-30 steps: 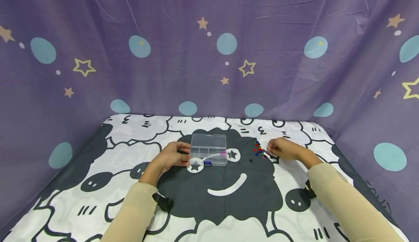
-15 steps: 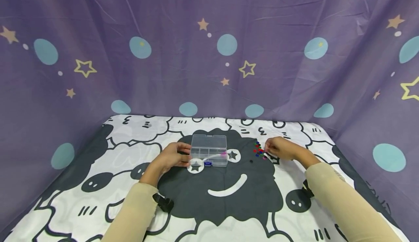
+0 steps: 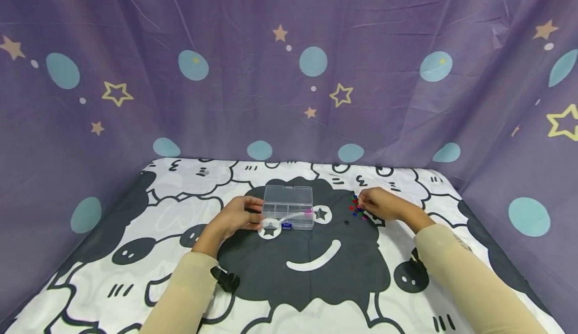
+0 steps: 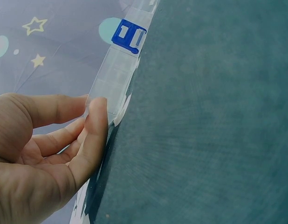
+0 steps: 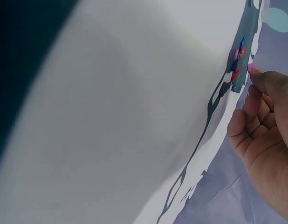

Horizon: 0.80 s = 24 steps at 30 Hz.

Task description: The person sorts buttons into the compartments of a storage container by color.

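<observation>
A clear plastic compartment box [image 3: 288, 194] lies on the cloth with its lid raised at the back and a blue latch [image 4: 129, 35] on its front. My left hand [image 3: 236, 214] grips the box's left end, thumb at the front corner and fingers against the side. Some pink pieces [image 3: 309, 211] sit at the right side of the box. My right hand [image 3: 385, 203] is beside a small pile of coloured buttons [image 3: 354, 207]. Between thumb and fingertip it pinches a pink button [image 5: 250, 68], seen in the right wrist view.
One dark button [image 3: 346, 222] lies apart, between the pile and the box. The cloth [image 3: 311, 284] is printed with cartoon sheep. A purple curtain [image 3: 253, 113] with stars hangs behind the table and along both sides.
My right hand has moved left, from the right side of the pile to over its edge. My left hand and the box have stayed in place.
</observation>
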Each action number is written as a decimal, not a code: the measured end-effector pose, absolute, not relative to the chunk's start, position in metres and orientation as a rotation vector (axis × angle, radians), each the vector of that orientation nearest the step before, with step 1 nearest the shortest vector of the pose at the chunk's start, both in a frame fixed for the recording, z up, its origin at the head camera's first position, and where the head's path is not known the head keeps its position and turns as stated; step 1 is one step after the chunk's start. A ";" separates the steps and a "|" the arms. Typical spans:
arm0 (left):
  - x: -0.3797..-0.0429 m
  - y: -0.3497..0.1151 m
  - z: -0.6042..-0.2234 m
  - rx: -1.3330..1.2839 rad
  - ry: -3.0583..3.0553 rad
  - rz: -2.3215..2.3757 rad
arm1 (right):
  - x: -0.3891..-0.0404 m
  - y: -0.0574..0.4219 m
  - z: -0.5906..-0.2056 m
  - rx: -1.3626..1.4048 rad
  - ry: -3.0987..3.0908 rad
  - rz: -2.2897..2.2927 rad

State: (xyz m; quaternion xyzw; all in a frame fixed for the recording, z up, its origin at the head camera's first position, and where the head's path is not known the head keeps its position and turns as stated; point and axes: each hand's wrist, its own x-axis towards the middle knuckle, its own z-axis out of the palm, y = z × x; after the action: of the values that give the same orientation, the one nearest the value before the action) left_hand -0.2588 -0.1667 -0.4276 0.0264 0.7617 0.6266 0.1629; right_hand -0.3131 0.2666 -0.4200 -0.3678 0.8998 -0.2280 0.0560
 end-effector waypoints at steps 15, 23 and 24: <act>-0.259 -0.168 -0.428 0.085 2.178 1.790 | -0.314 0.240 -0.416 -1.128 2.696 -0.693; -0.259 -0.168 -0.428 0.080 2.173 1.787 | -0.314 0.225 -0.413 -1.145 2.675 -0.670; -0.258 -0.167 -0.428 0.082 2.172 1.784 | -0.314 0.223 -0.414 -1.152 2.669 -0.665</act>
State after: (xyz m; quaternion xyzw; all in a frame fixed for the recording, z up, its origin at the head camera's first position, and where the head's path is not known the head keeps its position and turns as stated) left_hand -0.2584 -0.1674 -0.4276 0.0286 0.7618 0.6260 0.1641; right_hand -0.3143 0.2234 -0.4138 -0.3852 0.8921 -0.2222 0.0799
